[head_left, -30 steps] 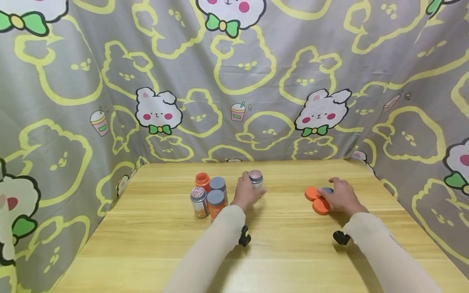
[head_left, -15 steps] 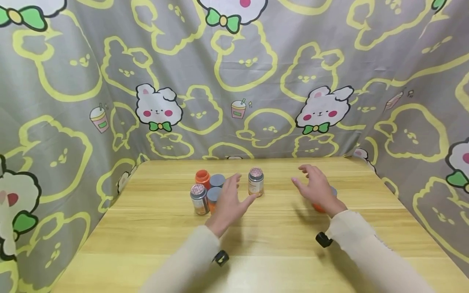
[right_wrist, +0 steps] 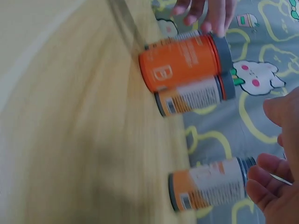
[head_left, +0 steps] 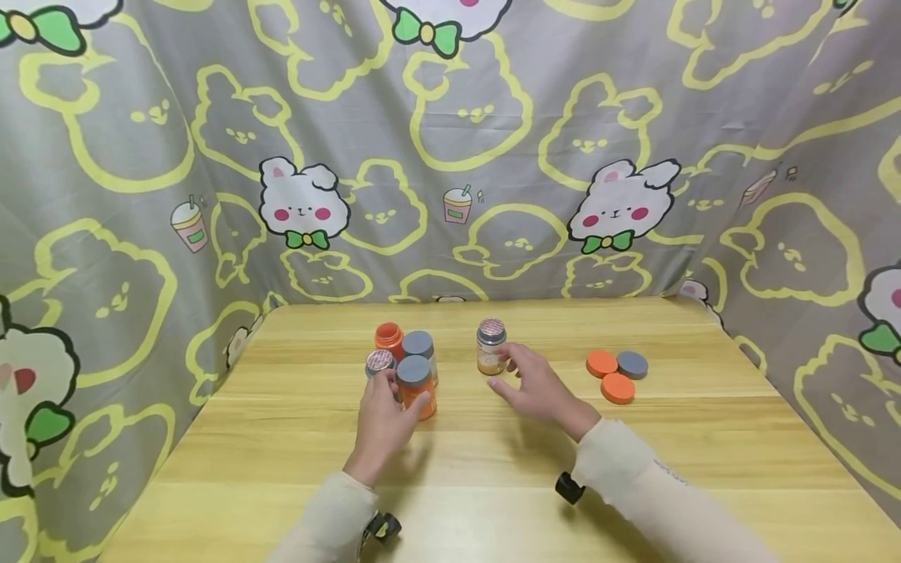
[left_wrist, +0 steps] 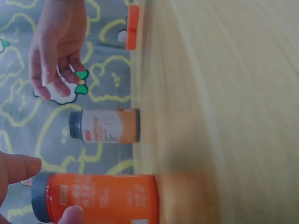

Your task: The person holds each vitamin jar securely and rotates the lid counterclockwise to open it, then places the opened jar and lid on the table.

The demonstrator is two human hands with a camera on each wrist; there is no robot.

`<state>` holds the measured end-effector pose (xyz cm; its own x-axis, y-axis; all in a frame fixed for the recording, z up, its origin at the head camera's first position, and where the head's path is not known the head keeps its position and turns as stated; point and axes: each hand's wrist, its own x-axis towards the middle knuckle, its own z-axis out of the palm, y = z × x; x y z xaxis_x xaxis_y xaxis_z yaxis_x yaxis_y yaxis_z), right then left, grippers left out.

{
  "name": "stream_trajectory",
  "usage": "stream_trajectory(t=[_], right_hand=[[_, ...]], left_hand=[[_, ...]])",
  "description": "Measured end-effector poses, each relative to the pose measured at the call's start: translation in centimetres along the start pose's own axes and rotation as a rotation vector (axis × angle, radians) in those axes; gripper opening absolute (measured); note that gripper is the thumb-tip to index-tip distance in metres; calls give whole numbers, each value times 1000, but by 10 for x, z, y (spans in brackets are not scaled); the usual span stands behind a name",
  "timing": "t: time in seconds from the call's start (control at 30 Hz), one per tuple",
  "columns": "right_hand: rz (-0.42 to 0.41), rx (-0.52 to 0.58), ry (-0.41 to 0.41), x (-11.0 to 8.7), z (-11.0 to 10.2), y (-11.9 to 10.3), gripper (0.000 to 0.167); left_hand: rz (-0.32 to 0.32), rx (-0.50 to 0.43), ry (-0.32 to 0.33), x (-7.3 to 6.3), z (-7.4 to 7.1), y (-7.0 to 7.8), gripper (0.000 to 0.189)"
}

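Note:
In the head view my left hand (head_left: 383,422) is at the near side of a bottle group, its fingers in front of a silver-sealed bottle (head_left: 381,359) and its thumb beside an orange bottle with a grey lid (head_left: 417,373). The left wrist view has thumb and finger apart around that orange bottle (left_wrist: 103,198). My right hand (head_left: 538,387), fingers loosely bent, has its fingertips right at the side of a lone white-and-orange bottle (head_left: 490,348). That bottle stands upright, its top covered by a patterned seal. In the right wrist view this bottle (right_wrist: 210,183) shows a barcode label.
Behind the group stand a lidless orange bottle (head_left: 389,338) and another grey-lidded bottle (head_left: 419,348). Two orange lids (head_left: 618,389) and a grey lid (head_left: 633,364) lie together on the right of the wooden table (head_left: 493,485). A patterned curtain (head_left: 493,258) surrounds the back and sides.
My left hand has left the lone bottle and moved left to the bottle group. My right hand has moved left from the lids to the lone bottle.

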<state>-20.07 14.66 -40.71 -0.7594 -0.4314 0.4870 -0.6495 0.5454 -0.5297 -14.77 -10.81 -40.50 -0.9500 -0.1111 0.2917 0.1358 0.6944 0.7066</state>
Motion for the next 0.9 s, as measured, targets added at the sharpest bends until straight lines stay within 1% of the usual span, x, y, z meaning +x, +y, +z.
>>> stream_trajectory(t=[0.1, 0.23, 0.33, 0.4, 0.47, 0.63, 0.77, 0.9], right_hand=[[-4, 49, -17, 0, 10, -2, 45], [11, 81, -38, -3, 17, -4, 43], [9, 77, -50, -3, 20, -6, 43], [9, 78, -58, -4, 22, -8, 42], [14, 81, -68, -4, 22, -10, 42], [32, 87, -90, -5, 22, -12, 42], [34, 84, -90, -6, 22, -15, 42], [26, 70, -90, -7, 22, -15, 42]], left_hand=[[-25, 16, -36, 2, 3, -5, 57], [-24, -37, -67, 5, 10, -10, 57], [-33, -41, -60, 8, 12, -14, 54], [-47, -24, -53, 9, 13, -16, 51], [-70, -8, -59, 11, 13, -17, 51], [-89, -11, -86, 12, 16, -16, 65], [-84, -25, -79, 13, 20, -16, 72], [-84, -42, -71, 15, 23, -15, 73]])
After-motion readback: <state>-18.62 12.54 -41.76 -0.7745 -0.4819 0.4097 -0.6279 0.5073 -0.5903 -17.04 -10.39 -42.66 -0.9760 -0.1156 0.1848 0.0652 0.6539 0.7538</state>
